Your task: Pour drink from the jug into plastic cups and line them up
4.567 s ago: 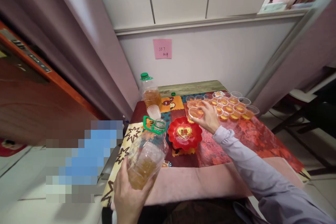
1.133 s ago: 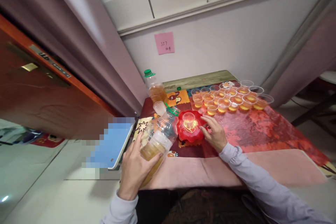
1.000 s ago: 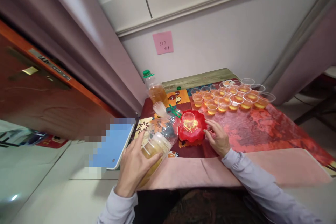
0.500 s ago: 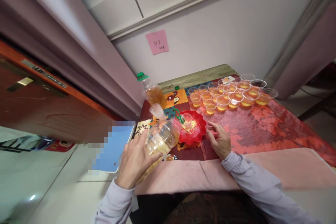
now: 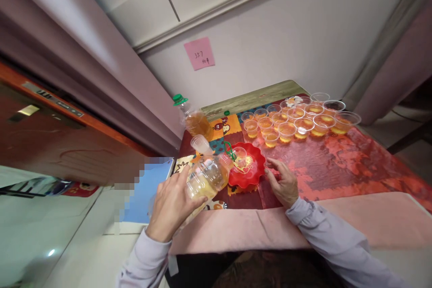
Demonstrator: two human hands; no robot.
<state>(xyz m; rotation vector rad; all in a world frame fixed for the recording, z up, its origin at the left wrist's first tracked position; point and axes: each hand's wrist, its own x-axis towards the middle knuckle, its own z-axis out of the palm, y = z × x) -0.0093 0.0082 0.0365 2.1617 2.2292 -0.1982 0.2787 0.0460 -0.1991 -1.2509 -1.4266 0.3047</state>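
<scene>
My left hand (image 5: 170,204) is wrapped round a clear plastic bottle (image 5: 209,177) of yellowish liquid. The bottle is tilted, its open mouth at a clear plastic cup (image 5: 240,156) that stands on a red scalloped plate (image 5: 254,175). A green handle or ring (image 5: 230,150) hangs by the bottle's neck. At the plate's right rim, my right hand (image 5: 282,183) has its fingers bent and apart; I cannot tell whether the fingertips touch the rim. Just beyond the held bottle lies a stack of clear cups (image 5: 200,144) on its side.
Several clear cups with amber liquid (image 5: 286,130) stand in rows at the back right of the patterned tablecloth (image 5: 337,166). A second bottle (image 5: 197,123) with a green cap stands at the back left. A loose green cap (image 5: 227,113) lies near the wall. Pink cloth (image 5: 371,216) covers the front edge.
The held bottle has tipped further towards the cup, and its liquid has shifted towards the neck. My right hand stays by the plate. The view has shifted slightly.
</scene>
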